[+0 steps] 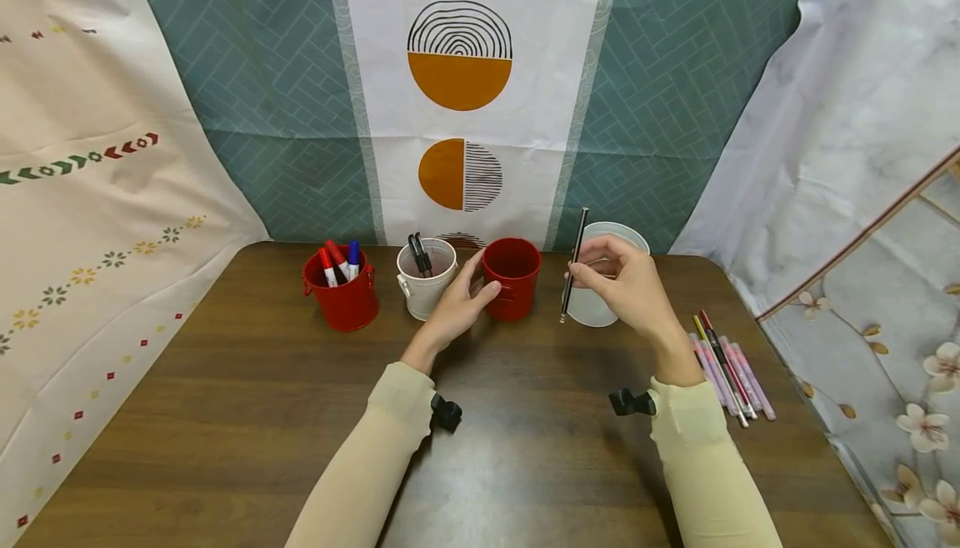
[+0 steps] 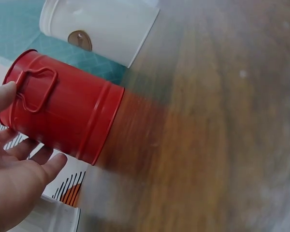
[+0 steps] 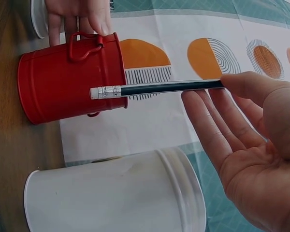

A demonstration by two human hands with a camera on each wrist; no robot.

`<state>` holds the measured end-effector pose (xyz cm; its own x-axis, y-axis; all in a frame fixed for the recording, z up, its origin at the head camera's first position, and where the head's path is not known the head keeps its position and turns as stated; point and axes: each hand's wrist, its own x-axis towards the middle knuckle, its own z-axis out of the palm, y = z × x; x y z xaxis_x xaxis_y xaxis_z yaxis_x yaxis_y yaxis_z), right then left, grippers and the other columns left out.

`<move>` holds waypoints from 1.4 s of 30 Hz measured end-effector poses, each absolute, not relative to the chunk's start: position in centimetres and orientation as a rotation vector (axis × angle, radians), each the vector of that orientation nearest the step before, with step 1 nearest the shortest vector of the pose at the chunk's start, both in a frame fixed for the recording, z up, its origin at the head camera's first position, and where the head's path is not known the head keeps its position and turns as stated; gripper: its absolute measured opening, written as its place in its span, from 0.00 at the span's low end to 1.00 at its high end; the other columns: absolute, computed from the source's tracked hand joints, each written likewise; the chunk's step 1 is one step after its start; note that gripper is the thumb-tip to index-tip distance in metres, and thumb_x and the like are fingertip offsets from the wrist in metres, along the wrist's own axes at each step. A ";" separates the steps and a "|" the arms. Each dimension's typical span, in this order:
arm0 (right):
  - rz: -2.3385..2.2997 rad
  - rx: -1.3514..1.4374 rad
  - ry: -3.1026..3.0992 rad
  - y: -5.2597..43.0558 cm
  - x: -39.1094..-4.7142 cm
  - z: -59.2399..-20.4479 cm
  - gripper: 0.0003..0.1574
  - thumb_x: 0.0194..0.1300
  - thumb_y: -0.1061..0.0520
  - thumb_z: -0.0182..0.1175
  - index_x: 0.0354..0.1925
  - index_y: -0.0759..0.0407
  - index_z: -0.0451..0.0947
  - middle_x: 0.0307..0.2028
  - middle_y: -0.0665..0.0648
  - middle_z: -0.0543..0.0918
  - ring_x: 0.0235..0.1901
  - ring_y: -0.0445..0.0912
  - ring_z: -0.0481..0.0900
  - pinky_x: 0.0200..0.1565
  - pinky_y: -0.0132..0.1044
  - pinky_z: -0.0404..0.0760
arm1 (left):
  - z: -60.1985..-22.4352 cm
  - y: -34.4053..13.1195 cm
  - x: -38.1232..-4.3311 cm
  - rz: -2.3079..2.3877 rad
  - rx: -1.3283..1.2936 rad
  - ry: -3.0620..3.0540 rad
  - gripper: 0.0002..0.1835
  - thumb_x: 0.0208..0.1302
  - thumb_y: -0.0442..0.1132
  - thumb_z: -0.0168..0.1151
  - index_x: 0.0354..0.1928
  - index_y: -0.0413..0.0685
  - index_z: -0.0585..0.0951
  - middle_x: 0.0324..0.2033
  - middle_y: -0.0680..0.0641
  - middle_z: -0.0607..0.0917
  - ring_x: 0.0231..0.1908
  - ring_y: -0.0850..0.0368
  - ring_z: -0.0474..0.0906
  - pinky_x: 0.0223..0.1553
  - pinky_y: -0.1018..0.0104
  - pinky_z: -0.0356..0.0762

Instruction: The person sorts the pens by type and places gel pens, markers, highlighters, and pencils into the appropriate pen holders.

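Upright in the middle of the table's back stands a red metal bucket (image 1: 512,281). My left hand (image 1: 453,306) holds its left side near the rim, the thumb by the small wire handle (image 2: 37,90) and the fingers around the far side. Between thumb and fingertips my right hand (image 1: 626,281) pinches a dark pencil (image 3: 169,87). The pencil is nearly vertical, its white eraser (image 3: 94,93) at the lower end. It hangs just right of the red bucket, in front of a white bucket (image 1: 592,308), which the right hand partly hides.
Farther left are a white bucket (image 1: 420,291) holding black pens (image 1: 420,254) and another red bucket (image 1: 347,306) with red and blue markers (image 1: 341,263). Several pencils and pink-and-purple pens (image 1: 731,373) lie at the table's right. A patterned cloth (image 1: 472,114) hangs behind.
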<state>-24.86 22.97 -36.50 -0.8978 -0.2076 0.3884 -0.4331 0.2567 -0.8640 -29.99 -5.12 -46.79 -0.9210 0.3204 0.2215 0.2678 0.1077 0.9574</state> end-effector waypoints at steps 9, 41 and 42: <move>1.705 0.570 -2.303 22.7 -25.1 -36.8 0.14 0.69 0.67 0.70 0.50 0.71 0.80 0.42 0.68 0.87 0.35 0.44 0.92 0.42 0.36 0.91 | -47.0 -5.1 -30.0 2.022 0.621 2.259 0.38 0.80 0.39 0.60 0.85 0.52 0.56 0.80 0.48 0.63 0.80 0.51 0.60 0.80 0.56 0.59; 1.889 0.566 -2.203 20.6 -31.4 -33.6 0.15 0.70 0.64 0.70 0.53 0.65 0.80 0.40 0.55 0.88 0.38 0.46 0.90 0.45 0.38 0.91 | -46.8 -5.4 -30.0 2.044 0.572 2.216 0.38 0.80 0.40 0.61 0.84 0.53 0.57 0.80 0.46 0.63 0.80 0.47 0.59 0.80 0.54 0.58; 1.900 0.574 -2.215 20.5 -31.6 -33.5 0.15 0.70 0.64 0.70 0.53 0.64 0.80 0.41 0.55 0.88 0.38 0.46 0.90 0.45 0.38 0.91 | -46.9 -5.3 -30.0 2.039 0.567 2.216 0.37 0.80 0.40 0.61 0.84 0.54 0.57 0.80 0.47 0.63 0.80 0.49 0.60 0.80 0.55 0.58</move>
